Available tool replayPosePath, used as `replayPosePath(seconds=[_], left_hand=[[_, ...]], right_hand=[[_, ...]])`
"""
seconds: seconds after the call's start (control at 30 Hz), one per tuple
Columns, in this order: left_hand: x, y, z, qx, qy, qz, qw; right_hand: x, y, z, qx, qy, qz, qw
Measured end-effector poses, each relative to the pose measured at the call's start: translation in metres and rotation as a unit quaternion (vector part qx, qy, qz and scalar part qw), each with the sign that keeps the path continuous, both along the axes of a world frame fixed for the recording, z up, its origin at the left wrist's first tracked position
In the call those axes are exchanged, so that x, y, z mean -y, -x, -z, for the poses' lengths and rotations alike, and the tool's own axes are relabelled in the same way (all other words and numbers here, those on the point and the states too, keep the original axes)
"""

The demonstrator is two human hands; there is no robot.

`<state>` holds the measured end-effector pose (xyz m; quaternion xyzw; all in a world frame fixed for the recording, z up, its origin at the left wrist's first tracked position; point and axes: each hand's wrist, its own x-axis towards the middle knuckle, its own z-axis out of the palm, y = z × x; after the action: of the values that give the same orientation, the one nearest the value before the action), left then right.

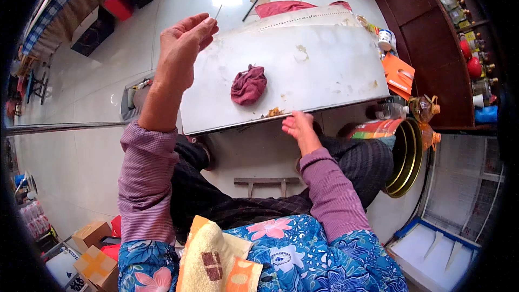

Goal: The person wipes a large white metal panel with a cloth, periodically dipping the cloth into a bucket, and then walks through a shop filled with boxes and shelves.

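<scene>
My left hand (188,38) is raised over the left end of a white tabletop (324,61). Its thumb and fingertips are pinched together, with a thin, needle-like sliver (219,11) sticking up from them. At the table's near edge is my right hand (298,126), its fingers loosely curled and apart, with nothing seen in them. Beside it on the edge lies a small heap of yellow-brown crumbs (274,112). A crumpled maroon cloth (249,85) rests on the tabletop between the hands, touched by neither.
A large open tin (403,158) stands by my right knee, near oil bottles (423,107). An orange bag (398,75) is at the table's right end. A low wooden stool or rack (266,181) is on the floor between my legs. Cardboard boxes (95,263) stand at lower left.
</scene>
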<state>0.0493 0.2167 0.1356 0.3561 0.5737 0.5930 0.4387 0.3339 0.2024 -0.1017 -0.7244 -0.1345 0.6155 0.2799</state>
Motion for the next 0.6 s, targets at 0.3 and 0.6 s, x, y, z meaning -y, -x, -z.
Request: replayPosePath(seconds=[0.3, 0.6], left_hand=[[0.009, -0.014, 0.005, -0.063, 0.001, 0.06, 0.996], [0.035, -0.027, 0.054, -0.05, 0.095, 0.118, 0.987]], right_hand=[[0.005, 0.005, -0.183, -0.092, -0.371, -0.059, 0.922], [0.137, -0.174, -0.294, 0.058, -0.526, -0.032, 0.848]])
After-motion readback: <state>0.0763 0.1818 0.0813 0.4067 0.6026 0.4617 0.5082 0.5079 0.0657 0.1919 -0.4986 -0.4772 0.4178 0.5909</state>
